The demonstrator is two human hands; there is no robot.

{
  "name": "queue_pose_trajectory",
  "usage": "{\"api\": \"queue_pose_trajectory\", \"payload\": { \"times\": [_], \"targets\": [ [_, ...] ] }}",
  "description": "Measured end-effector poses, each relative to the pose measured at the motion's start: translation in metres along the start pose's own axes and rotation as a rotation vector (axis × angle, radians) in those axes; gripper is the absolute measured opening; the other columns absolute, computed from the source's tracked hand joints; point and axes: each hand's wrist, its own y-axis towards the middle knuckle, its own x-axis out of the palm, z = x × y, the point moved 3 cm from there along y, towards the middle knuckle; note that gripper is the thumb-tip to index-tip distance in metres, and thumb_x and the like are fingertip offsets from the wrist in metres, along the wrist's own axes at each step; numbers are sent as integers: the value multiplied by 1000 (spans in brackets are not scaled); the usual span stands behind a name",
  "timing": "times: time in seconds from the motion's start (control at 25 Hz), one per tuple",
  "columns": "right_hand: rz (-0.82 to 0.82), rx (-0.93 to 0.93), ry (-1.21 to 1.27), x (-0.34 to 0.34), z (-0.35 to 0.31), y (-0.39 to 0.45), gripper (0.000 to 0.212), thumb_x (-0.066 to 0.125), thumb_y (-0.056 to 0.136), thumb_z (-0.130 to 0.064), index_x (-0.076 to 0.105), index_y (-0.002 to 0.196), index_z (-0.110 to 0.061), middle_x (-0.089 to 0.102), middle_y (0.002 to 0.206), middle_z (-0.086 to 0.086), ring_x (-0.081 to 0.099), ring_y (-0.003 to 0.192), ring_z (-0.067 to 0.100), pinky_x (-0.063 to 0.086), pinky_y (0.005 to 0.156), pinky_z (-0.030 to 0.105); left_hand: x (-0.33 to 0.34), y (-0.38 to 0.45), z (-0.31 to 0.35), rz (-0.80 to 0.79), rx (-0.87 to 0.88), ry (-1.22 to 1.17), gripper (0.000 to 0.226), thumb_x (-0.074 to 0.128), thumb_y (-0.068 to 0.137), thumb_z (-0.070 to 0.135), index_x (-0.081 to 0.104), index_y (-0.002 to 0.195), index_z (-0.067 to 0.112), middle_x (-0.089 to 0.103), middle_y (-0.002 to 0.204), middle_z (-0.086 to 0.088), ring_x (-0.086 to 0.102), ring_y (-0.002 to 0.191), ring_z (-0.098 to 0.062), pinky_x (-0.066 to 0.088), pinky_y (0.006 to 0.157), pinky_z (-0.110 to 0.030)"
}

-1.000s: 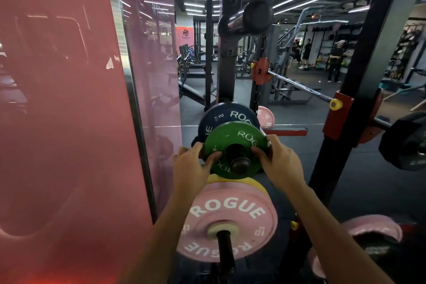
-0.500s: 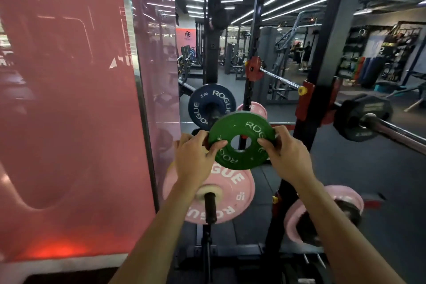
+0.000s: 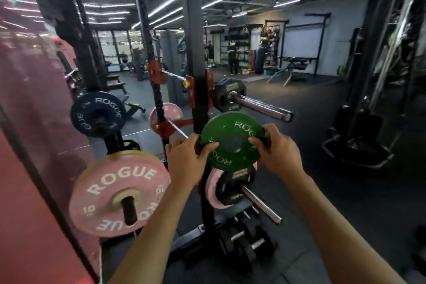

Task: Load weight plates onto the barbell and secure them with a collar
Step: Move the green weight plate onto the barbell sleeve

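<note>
A small green Rogue plate [image 3: 230,131] hangs in the air at mid-frame, held upright by both hands. My left hand [image 3: 184,159] grips its left rim and my right hand [image 3: 276,154] grips its right rim. Beyond it, up and to the right, the barbell sleeve [image 3: 260,106] sticks out of the rack with one black plate [image 3: 224,94] on it; the sleeve's outer length is bare. No collar shows in the head view.
The black rack upright [image 3: 196,53] stands just left of the sleeve. Storage pegs carry a blue plate [image 3: 98,114], a pink plate [image 3: 119,196], and lower right a black plate [image 3: 235,185] against a pink one. Dumbbells [image 3: 244,244] lie on the floor. People stand far back.
Both hands pulled the green plate off its storage peg in front of the blue plate and carried it right, toward the barbell sleeve. The view swung right with it.
</note>
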Motion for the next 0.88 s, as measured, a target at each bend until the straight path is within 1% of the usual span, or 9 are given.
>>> {"api": "queue_pose_trajectory", "payload": {
  "times": [0.08, 0.2, 0.28, 0.32, 0.4, 0.48, 0.56, 0.72, 0.88],
  "targets": [
    [33, 80, -50, -29, 30, -8, 36, 56, 88, -56, 52, 102, -23, 52, 69, -11, 62, 65, 25, 34, 55, 29, 19, 2, 38, -14, 58, -79, 61, 47, 81, 74, 61, 79, 15, 50, 61, 5, 54, 80, -29, 27, 72, -36],
    [64, 173, -121, -60, 74, -15, 35, 57, 88, -56, 52, 102, -23, 50, 67, -11, 63, 66, 27, 31, 55, 29, 53, 6, 83, -63, 106, -208, 57, 48, 81, 74, 57, 76, 17, 35, 60, 15, 52, 79, -27, 43, 75, -42],
    [80, 200, -142, -73, 102, -13, 37, 57, 87, -56, 52, 103, -23, 54, 67, -9, 63, 68, 29, 32, 55, 31, 77, 8, 107, -82, 114, -277, 56, 50, 81, 74, 57, 77, 18, 35, 62, 15, 52, 80, -26, 48, 72, -47],
    [85, 208, -151, -77, 114, -11, 37, 57, 87, -57, 53, 103, -24, 57, 69, -7, 63, 70, 29, 32, 55, 31, 89, 10, 115, -76, 120, -288, 57, 50, 81, 75, 58, 78, 19, 34, 63, 17, 52, 80, -25, 47, 73, -46],
    [79, 218, -168, -81, 141, -2, 37, 56, 87, -57, 52, 103, -24, 60, 71, -6, 63, 71, 28, 32, 56, 32, 116, 16, 131, -57, 132, -275, 59, 46, 82, 75, 61, 78, 18, 34, 63, 19, 51, 80, -23, 39, 74, -38],
    [62, 223, -164, -81, 166, 11, 35, 55, 88, -57, 50, 102, -25, 56, 69, -9, 61, 70, 26, 32, 55, 32, 144, 25, 143, -49, 123, -254, 61, 44, 81, 75, 64, 81, 17, 35, 64, 18, 49, 77, -20, 32, 73, -34],
    [18, 215, -164, -77, 188, 27, 34, 54, 90, -57, 49, 101, -25, 51, 67, -11, 59, 67, 23, 31, 53, 33, 170, 38, 150, -51, 95, -234, 61, 46, 82, 75, 67, 85, 17, 41, 65, 15, 48, 78, -18, 33, 75, -35],
    [-47, 173, -143, -66, 222, 61, 36, 51, 92, -56, 48, 102, -22, 56, 71, -10, 59, 67, 20, 41, 55, 34, 206, 58, 156, -91, 26, -207, 51, 56, 81, 68, 68, 87, 19, 57, 70, 9, 49, 79, -16, 30, 79, -32],
    [-79, 127, -97, -48, 242, 90, 38, 51, 92, -55, 50, 106, -20, 55, 72, -10, 55, 65, 20, 35, 54, 32, 221, 70, 159, -114, -70, -134, 48, 59, 81, 67, 65, 86, 20, 57, 70, 5, 44, 78, -13, 29, 76, -32]
  ]
}}
